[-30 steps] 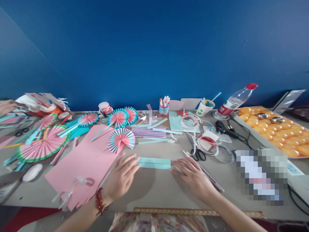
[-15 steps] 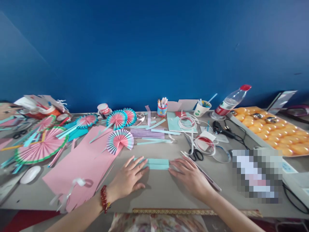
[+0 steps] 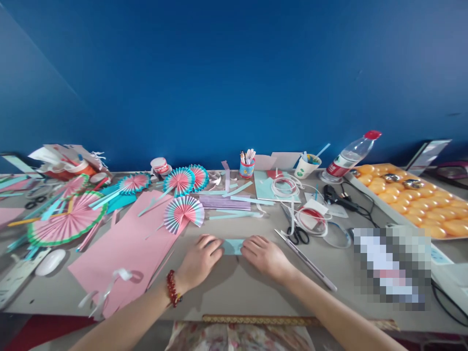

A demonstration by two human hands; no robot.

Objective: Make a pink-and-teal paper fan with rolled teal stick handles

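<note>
The blue strip (image 3: 233, 247) lies on the bench (image 3: 236, 297), in the gap between the left hand (image 3: 203, 258) and the right hand (image 3: 263, 257), with both its ends hidden by the fingers. The fingers of each hand are curled down over the strip; whether they pinch it or only press on it, I cannot tell. Only a short middle piece shows, the two sets of fingertips near each other but apart. The pink sheet (image 3: 122, 251) is just left of the left hand, and the half-round fan (image 3: 184, 213) lies beyond it. The pen (image 3: 306, 261) and scissors (image 3: 298, 235) are to the right of the right hand.

Half a second ago the fingers were straighter and spread, and more of the strip showed. Since then the hands have drawn closer together and the fingers have bent. The right hand, which overlapped part of the pen, now leaves its whole length in view. At the far left edge, another person's hand has gone from sight.

The bottle (image 3: 347, 158) bears a red label with white characters too small to read. The cup (image 3: 307, 165) has a green printed mark, also unreadable. A patch at right is pixelated.
</note>
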